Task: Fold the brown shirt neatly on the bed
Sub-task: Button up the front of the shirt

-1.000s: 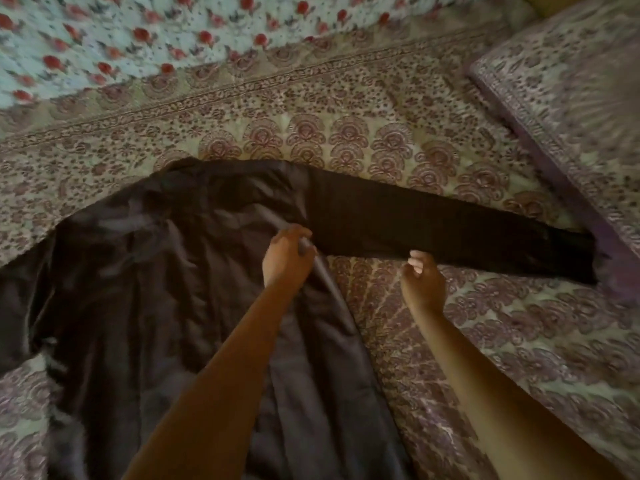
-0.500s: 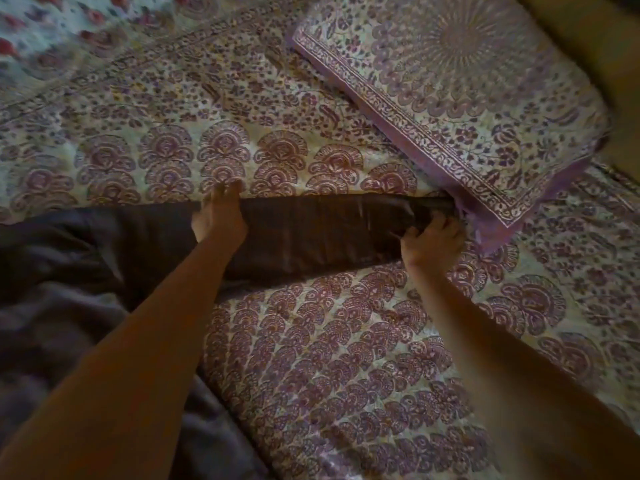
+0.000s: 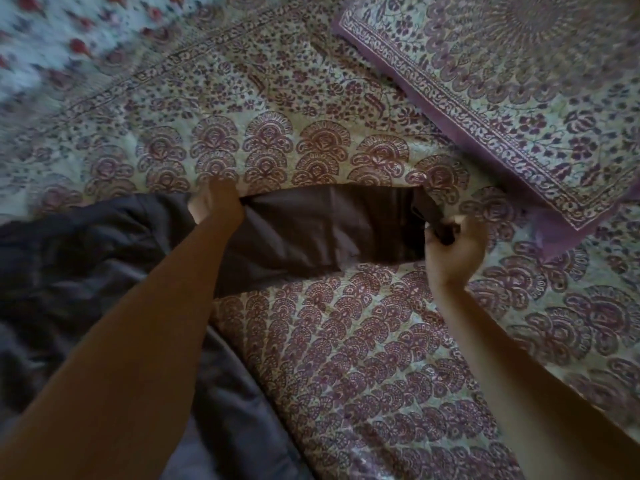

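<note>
The patterned bedspread (image 3: 346, 358) lies bare across the lower middle and right of the frame, the widest open stretch, and another bare band runs along the upper middle above the hands. A pillow (image 3: 519, 98) in matching print fills the upper right; its purple-bordered near corner comes down close to the right hand, apart from it, so room on that side is tight. In the upper left a pale cloth with red flowers (image 3: 52, 46) borders the bedspread, too blurred to make out further.

The brown shirt (image 3: 86, 271) lies on the bed, its rumpled body covering the left side and lower left of the frame and running out of view at the left and bottom edges. One sleeve (image 3: 311, 233) reaches out from it toward the right across the centre, mostly flat, with a diagonal crease and a faint sheen.

The left hand (image 3: 216, 202) sits on the sleeve's upper edge near where it joins the body; its fingers point away, and I cannot tell whether they pinch the cloth or only press it. The right hand (image 3: 453, 251) is curled tight round the sleeve's end, which is bunched and doubled over in its grip.
</note>
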{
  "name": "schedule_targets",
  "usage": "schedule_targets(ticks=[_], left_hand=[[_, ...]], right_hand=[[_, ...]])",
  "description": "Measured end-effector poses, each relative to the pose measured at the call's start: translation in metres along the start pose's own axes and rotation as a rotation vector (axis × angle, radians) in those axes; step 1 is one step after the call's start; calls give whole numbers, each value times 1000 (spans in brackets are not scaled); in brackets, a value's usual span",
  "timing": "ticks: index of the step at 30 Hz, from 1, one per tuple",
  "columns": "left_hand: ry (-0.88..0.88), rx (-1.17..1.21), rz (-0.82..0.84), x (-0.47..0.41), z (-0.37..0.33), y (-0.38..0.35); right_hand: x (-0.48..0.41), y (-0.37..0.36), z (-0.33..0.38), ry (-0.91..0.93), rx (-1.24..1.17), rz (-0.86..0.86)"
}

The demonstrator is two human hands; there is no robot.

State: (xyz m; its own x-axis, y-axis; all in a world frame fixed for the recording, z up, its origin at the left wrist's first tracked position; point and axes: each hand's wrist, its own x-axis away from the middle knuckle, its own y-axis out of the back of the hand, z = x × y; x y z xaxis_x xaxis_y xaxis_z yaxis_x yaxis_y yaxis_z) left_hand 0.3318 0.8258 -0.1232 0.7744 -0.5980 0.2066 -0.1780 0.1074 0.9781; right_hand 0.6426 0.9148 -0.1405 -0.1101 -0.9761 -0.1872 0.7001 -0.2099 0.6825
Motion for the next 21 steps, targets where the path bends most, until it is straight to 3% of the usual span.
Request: schedule_targets(ticks=[4,8,13,17,21], left_hand=[[-153,-52,124,-1,42,11],[-117,-54,114,-12,88,7],[-170,-79,224,-28,130,5],[-144,-42,90,-32,144,22],[-256,104,59,-22,171,61]], right_hand=[[48,-14,60,-50,-279,80],[79,-13,106,-59,-359,116],[112,-13,133,-52,-534,366],[133,-4,153,-272,-735,522],[150,18,176,-557,-880,890]])
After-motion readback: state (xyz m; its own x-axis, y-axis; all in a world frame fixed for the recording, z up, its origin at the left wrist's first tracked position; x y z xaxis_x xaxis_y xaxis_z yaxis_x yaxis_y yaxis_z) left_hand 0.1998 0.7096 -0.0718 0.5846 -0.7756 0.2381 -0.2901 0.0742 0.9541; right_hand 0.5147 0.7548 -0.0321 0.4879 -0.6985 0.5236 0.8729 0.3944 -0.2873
